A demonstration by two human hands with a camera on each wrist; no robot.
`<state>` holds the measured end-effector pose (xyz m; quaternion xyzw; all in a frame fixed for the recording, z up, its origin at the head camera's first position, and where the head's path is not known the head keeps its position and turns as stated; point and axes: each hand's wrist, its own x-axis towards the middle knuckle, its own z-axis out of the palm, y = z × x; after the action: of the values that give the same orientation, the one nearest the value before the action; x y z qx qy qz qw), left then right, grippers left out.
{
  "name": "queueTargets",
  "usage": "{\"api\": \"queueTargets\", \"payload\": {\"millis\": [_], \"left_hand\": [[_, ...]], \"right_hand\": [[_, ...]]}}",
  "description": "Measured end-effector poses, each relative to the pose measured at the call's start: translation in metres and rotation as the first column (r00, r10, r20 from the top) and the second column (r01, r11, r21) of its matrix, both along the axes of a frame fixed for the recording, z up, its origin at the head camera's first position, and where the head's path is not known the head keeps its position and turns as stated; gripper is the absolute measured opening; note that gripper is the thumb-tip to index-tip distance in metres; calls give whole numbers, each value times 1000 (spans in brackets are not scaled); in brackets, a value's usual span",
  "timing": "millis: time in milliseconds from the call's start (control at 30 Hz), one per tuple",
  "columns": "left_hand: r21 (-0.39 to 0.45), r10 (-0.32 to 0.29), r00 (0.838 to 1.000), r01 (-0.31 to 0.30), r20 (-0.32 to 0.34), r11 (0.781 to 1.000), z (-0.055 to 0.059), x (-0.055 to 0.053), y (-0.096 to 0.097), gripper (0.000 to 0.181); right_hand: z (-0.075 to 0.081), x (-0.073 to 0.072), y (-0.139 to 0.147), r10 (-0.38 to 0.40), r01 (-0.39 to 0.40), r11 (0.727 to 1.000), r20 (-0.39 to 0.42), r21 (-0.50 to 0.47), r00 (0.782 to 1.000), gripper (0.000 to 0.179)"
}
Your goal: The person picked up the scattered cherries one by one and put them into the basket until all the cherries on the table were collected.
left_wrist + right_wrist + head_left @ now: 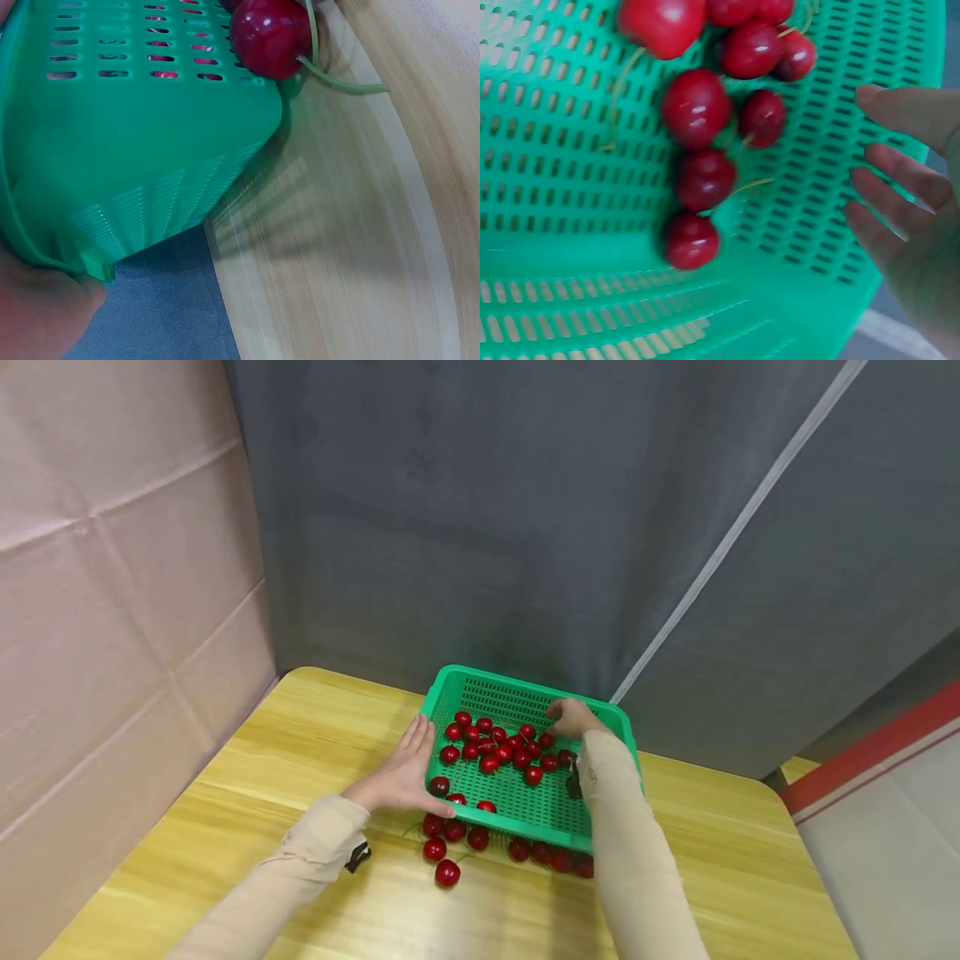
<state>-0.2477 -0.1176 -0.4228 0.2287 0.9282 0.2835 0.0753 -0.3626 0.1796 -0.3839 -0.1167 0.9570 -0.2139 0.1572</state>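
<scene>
A green plastic basket (pixel 532 831) with slotted walls holds many red cherries (pixel 503 752), some with stems. My left hand (pixel 401 774) spans its near left corner, the thumb along the near rim and the straight fingers against the left rim. In the left wrist view, part of that hand (pixel 45 307) touches the rim. Over the far right part of the basket is my right hand (pixel 576 720). The right wrist view has this hand (pixel 915 187) with spread, slightly bent fingers and nothing between them, beside several cherries (pixel 697 109).
More cherries (pixel 447 873) lie on the wooden table (pixel 360 710) along the basket's near side. A grey curtain (pixel 450 527) hangs behind the table, and a pale panelled wall (pixel 120 610) stands on the left. A red-edged white surface (pixel 892 810) is at the right.
</scene>
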Motion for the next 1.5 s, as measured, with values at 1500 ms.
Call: {"api": "queueTargets", "payload": {"millis": [1500], "left_hand": [[6,1,1000,-1,1,1000,-4,-29,-8,134]], "right_hand": [[-83,201,-97,639,-620,756,-441,209,630,7]]}}
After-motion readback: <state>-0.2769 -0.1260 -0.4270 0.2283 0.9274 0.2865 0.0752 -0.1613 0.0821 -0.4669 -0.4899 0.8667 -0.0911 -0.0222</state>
